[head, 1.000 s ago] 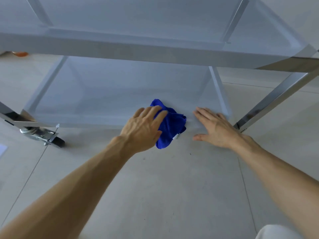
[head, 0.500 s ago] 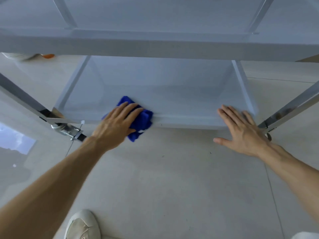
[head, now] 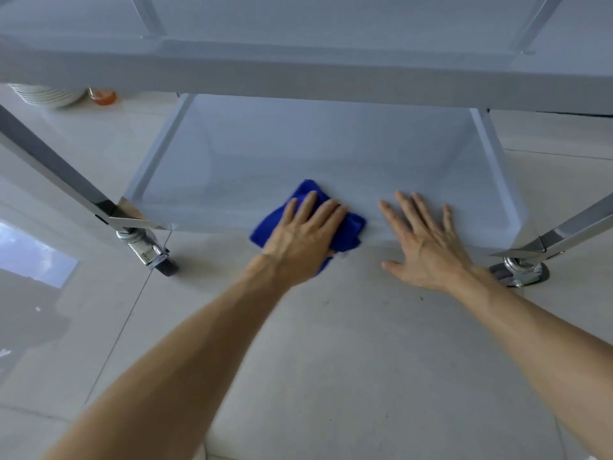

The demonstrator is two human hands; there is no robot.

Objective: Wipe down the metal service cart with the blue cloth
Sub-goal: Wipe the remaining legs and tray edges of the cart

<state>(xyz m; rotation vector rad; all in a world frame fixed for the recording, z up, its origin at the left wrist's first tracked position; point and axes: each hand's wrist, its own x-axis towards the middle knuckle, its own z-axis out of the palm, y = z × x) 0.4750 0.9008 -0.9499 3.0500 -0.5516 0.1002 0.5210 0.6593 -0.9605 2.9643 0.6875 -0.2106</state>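
Cloth first: the blue cloth [head: 306, 224] lies bunched on the front lip of the lower shelf [head: 298, 154] of the metal service cart [head: 298, 71], part of it hanging over the edge toward the floor [head: 331, 360]. The left hand [head: 303, 237] lies flat on top of it, fingers straight and close together, pressing it down onto the shelf. Just beside it, apart from the cloth, the right hand [head: 428, 244] rests palm down on the same front edge with fingers spread wide and holding nothing. The upper shelf crosses the top of the view. Slanted chrome legs run down to a caster [head: 154, 255] at left and another [head: 520, 270] at right. Behind the left leg sits what looks like a stack of white plates [head: 46, 94], half hidden, next to a small orange object [head: 102, 94] too blurred to identify.
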